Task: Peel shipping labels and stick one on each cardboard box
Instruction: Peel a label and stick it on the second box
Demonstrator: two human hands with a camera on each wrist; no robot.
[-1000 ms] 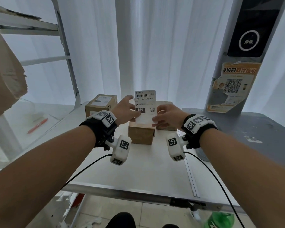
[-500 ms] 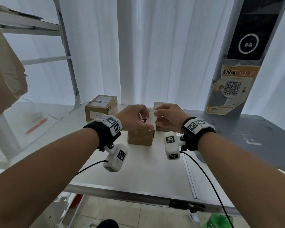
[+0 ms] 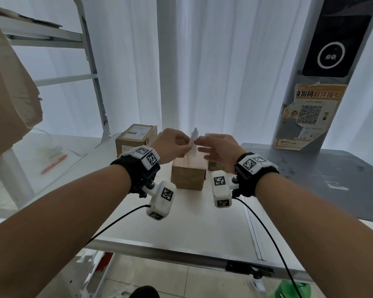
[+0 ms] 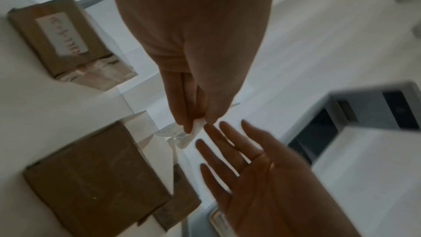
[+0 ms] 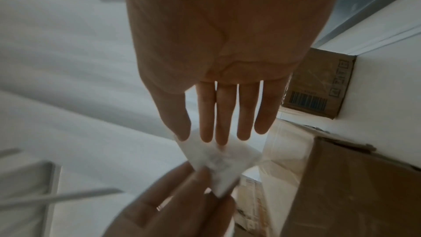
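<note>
My left hand [image 3: 184,147] pinches a white shipping label [image 3: 193,141] between thumb and fingers, edge-on above a plain cardboard box [image 3: 187,175] on the white table [image 3: 181,222]. The left wrist view shows the same pinch of my left hand [image 4: 196,123] on the label [image 4: 189,136] above the plain box [image 4: 95,183]. My right hand [image 3: 202,145] has straight fingers, their tips at the label's other edge. The right wrist view shows my right hand [image 5: 218,132] spread flat over the label [image 5: 218,161]. A labelled box [image 3: 136,140] stands at the back left. A third box [image 5: 318,87] sits behind my right hand.
A metal shelf frame [image 3: 95,82] rises at the left, and a red pen [image 3: 54,166] lies beyond it. A grey table [image 3: 332,168] and a pillar with an orange poster [image 3: 310,117] stand at the right. A green bottle [image 3: 289,291] sits below the table's front edge [image 3: 181,252].
The label was held upright facing me by both hands, then brought down over the plain box. Now it stands edge-on in my left hand, and my right hand's fingers have straightened.
</note>
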